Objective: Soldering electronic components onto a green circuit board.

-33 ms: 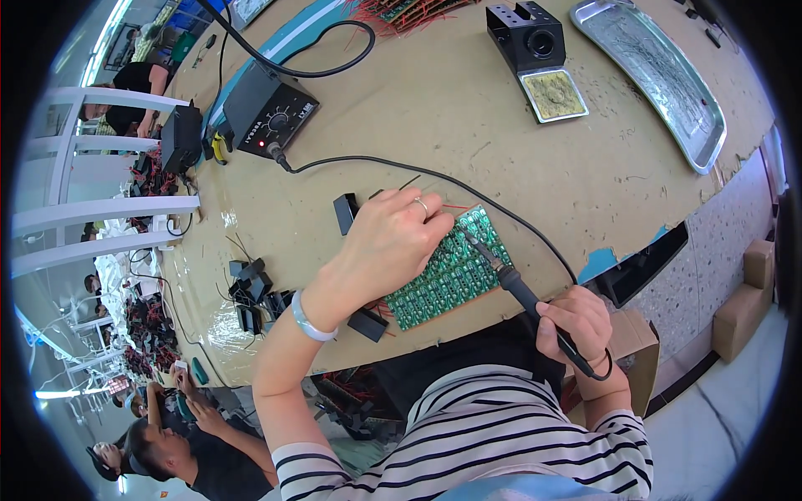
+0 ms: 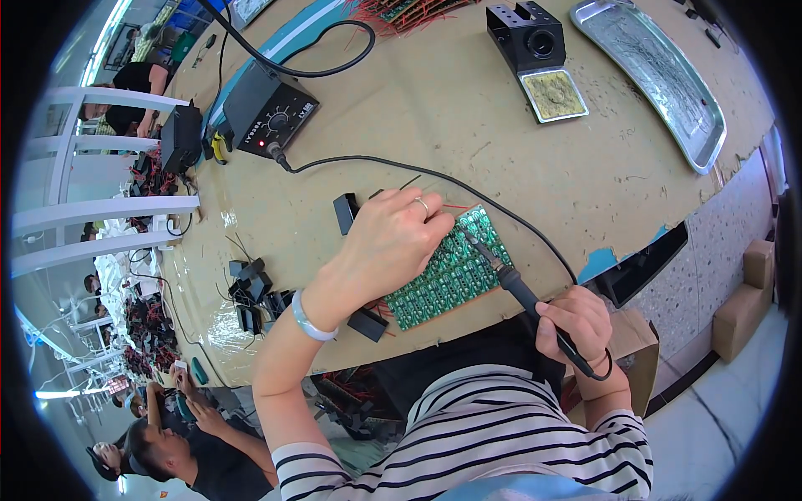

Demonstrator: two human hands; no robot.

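Note:
A green circuit board (image 2: 455,288), a panel of several rows of small parts, lies flat near the table's front edge. My right hand (image 2: 578,326) is wrapped round the black handle of a soldering iron (image 2: 522,292). The iron's tip meets the upper right part of the board, or hovers just above it. Across the board's upper left side reaches my left hand (image 2: 393,238), its fingers bent and closed. What they pinch is hidden; a thin red wire and a dark wire stick out near them. Black rectangular boxes (image 2: 345,214) lie beside this hand.
A soldering station (image 2: 276,117) feeds the iron through a black cable (image 2: 434,174). Far right are an iron holder (image 2: 526,37), a yellowish cleaning pad (image 2: 554,93) and a metal tray (image 2: 668,83). More black boxes (image 2: 251,288) lie left. Other people work beyond the table's left side.

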